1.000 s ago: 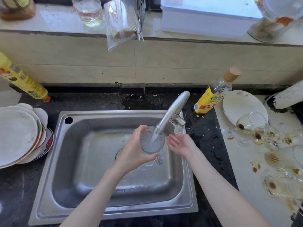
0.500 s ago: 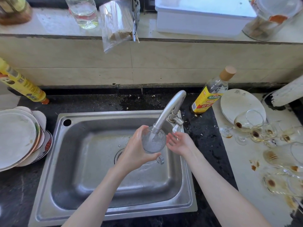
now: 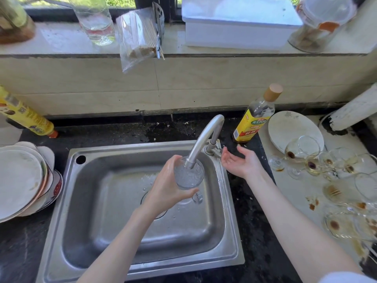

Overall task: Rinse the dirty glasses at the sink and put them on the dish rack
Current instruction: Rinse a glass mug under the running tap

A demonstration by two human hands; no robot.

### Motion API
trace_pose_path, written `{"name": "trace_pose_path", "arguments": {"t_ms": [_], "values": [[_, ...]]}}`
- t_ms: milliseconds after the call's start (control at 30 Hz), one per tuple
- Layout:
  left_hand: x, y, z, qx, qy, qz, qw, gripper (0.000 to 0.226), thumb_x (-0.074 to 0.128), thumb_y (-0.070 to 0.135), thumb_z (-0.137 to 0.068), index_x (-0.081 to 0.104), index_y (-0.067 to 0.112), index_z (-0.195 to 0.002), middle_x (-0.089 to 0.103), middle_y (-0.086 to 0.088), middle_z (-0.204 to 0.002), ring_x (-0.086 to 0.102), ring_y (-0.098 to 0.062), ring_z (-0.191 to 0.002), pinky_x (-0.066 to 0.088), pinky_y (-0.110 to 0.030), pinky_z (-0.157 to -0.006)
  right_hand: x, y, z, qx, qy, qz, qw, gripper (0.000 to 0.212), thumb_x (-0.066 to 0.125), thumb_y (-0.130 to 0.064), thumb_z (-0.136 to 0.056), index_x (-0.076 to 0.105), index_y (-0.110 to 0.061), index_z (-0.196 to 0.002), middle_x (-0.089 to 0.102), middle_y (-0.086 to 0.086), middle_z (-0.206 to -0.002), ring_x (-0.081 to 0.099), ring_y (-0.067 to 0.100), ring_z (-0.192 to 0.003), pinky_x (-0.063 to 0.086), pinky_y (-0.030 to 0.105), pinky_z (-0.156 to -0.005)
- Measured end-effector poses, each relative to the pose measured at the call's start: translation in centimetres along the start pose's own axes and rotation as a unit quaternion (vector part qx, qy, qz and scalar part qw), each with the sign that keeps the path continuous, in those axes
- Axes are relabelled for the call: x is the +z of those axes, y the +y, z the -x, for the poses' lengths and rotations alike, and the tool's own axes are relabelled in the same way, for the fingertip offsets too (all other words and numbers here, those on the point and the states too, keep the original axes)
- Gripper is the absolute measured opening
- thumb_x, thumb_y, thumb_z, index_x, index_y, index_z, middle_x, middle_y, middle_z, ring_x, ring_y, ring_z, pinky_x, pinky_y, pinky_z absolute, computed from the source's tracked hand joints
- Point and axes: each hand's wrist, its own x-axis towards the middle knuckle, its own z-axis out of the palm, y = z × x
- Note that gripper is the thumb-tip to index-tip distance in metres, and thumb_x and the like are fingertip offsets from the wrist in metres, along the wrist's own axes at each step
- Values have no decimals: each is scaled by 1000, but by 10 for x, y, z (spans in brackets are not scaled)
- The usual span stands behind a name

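Observation:
My left hand grips a clear stemmed glass under the tap's spout, over the steel sink. Water fills the bowl of the glass; its foot points down toward the drain. My right hand hovers open, palm up, just right of the tap's base and holds nothing. Several dirty glasses with brown dregs lie on the white board at the right. No dish rack is visible.
A stack of plates sits left of the sink. A yellow-labelled bottle and a white plate stand behind the glasses. Another yellow bottle lies at the far left. The windowsill holds a white box and jars.
My right hand has moved right and away from the glass, toward the tap's base, and opened palm up. The left hand keeps the glass under the water.

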Motion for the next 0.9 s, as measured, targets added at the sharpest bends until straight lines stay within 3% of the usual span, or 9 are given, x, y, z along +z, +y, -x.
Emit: {"name": "trace_pose_path", "arguments": {"t_ms": [200, 367, 433, 500, 567, 667, 800, 833, 900], "values": [[2, -1, 4, -16, 30, 11, 999, 77, 84, 27, -61, 40, 17, -124, 46, 10, -117, 42, 0, -105, 27, 3, -81, -19, 19, 9, -21, 8, 193, 981, 30, 48, -28, -96, 54, -1, -107, 60, 11, -98, 59, 22, -83, 49, 33, -72], [12, -7, 12, -65, 100, 44, 992, 75, 85, 27, -58, 34, 28, -113, 50, 10, -111, 48, -4, -104, 33, -10, -80, -58, 76, 30, 150, 30, 412, 898, 55, 53, -46, -90, 57, 3, -114, 64, 17, -106, 64, 30, -89, 53, 36, -71], [15, -12, 16, -77, 109, 45, 990, 75, 85, 28, -58, 36, 26, -115, 50, 8, -114, 48, -7, -106, 35, -18, -85, -61, 94, 34, 191, 9, 396, 898, 61, 53, -50, -89, 58, 6, -113, 67, 19, -102, 65, 30, -91, 55, 35, -70], [18, -16, 20, -77, 110, 55, 989, 79, 85, 27, -58, 37, 20, -120, 49, 6, -116, 49, -8, -108, 38, -20, -89, -58, 103, 37, 197, 6, 312, 929, 50, 54, -41, -91, 59, 7, -103, 67, 21, -97, 64, 31, -91, 57, 36, -65], [19, -16, 25, -76, 115, 84, 987, 83, 86, 30, -55, 35, 22, -120, 49, 8, -115, 49, -5, -107, 37, -13, -89, -54, 108, 36, 182, 15, 193, 964, 31, 53, -27, -94, 56, 3, -89, 63, 27, -97, 61, 35, -91, 59, 41, -57], [23, -19, 34, -89, 117, 140, 979, 87, 79, 46, -49, 33, 25, -120, 45, 18, -115, 47, 5, -110, 37, -10, -91, -47, 110, 36, 129, 9, 83, 988, 26, 45, -17, -98, 48, 0, -79, 55, 34, -102, 58, 43, -87, 56, 51, -51], [23, -26, 41, -117, 56, 193, 973, 85, 82, 34, -58, 27, 22, -122, 44, 15, -117, 50, 8, -106, 45, -23, -91, -46, 107, 43, 58, -6, 68, 996, 35, 43, -14, -99, 44, -6, -65, 61, 24, -55, 67, 38, -61, 48, 54, -90], [21, -24, 42, -132, 30, 206, 969, 82, 83, 24, -63, 26, 22, -122, 45, 13, -114, 52, 9, -100, 47, -22, -88, -49, 104, 43, 53, -13, 75, 996, 36, 43, -14, -99, 43, -6, -64, 63, 22, -56, 68, 38, -63, 50, 54, -89], [16, -26, 43, -179, -16, 234, 956, 80, 82, 28, -65, 29, 20, -124, 49, 13, -107, 58, 1, -93, 50, -28, -88, -52, 100, 45, 46, -40, 103, 993, 35, 44, -16, -99, 44, -7, -65, 69, 21, -68, 68, 38, -77, 58, 50, -62]]}}
